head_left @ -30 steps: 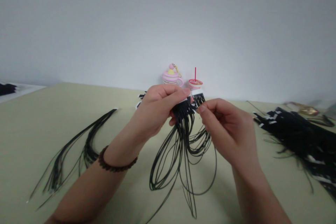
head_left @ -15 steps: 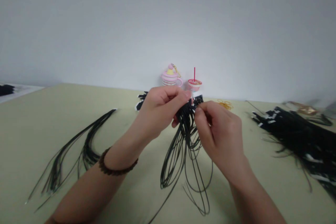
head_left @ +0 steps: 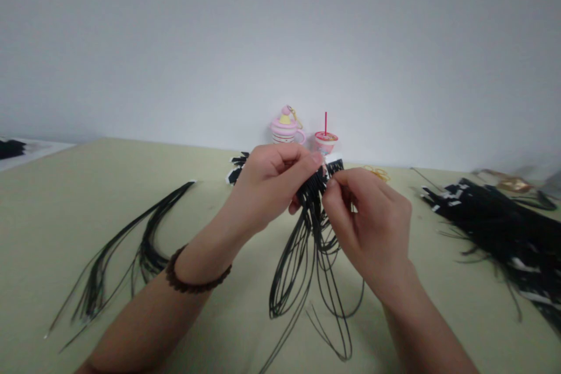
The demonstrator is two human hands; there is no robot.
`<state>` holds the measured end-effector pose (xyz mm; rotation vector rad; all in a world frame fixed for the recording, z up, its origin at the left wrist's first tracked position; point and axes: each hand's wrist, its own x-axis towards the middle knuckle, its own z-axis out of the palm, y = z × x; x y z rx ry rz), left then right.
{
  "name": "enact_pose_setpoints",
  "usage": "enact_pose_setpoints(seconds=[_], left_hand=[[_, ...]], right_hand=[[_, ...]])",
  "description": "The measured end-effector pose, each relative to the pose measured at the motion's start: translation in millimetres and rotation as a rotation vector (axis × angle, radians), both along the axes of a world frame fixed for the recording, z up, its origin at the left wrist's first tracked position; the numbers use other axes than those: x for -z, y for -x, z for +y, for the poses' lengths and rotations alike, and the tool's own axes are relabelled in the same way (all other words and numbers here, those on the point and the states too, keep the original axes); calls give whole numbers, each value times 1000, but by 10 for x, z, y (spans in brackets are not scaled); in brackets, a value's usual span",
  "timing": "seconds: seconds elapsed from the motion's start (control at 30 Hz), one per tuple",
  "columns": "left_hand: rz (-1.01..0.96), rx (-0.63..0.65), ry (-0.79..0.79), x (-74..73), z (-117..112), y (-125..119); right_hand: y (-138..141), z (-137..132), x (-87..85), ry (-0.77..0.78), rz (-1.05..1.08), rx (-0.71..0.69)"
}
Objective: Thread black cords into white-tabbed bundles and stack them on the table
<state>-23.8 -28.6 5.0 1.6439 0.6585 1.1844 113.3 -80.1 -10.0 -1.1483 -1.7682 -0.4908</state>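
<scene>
In the middle of the head view, my left hand (head_left: pixel 274 184) is closed around the top of a black wire bundle (head_left: pixel 312 198), its thumb pressed near a white connector piece (head_left: pixel 333 159). Looped wires hang from the bundle down over the table. Just right of the bundle, my right hand (head_left: pixel 372 216) pinches thumb against forefinger at its upper edge, where the wires meet the connector. Whatever sits between those right fingertips is very small, probably a wire end, and mostly hidden. A dark beaded bracelet (head_left: pixel 197 280) circles my left wrist.
On the pale table (head_left: pixel 131 175), loose black wires (head_left: pixel 151 239) lie left. A large heap of black wires (head_left: pixel 495 222) with white ends covers the right. At the back stand a pink cup-shaped toy (head_left: pixel 284 130) and a small cup with a red straw (head_left: pixel 325 139), near yellow bands (head_left: pixel 377 173).
Both hands keep nearly the same places, with the right hand turned slightly. The hanging wire loops have swung a little to the right.
</scene>
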Motion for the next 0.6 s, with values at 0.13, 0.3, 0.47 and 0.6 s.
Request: enact_pose_setpoints(seconds=[0.13, 0.3, 0.47, 0.6], left_hand=[[46, 4, 7, -4, -2, 21], [49, 33, 16, -18, 1, 31], [76, 34, 11, -32, -13, 25], [15, 56, 49, -26, 0, 25]], right_hand=[[-1, -2, 3, 9, 2, -1], [-5, 6, 3, 12, -1, -28], [-17, 0, 1, 40, 12, -40], [-39, 20, 7, 38, 39, -69]])
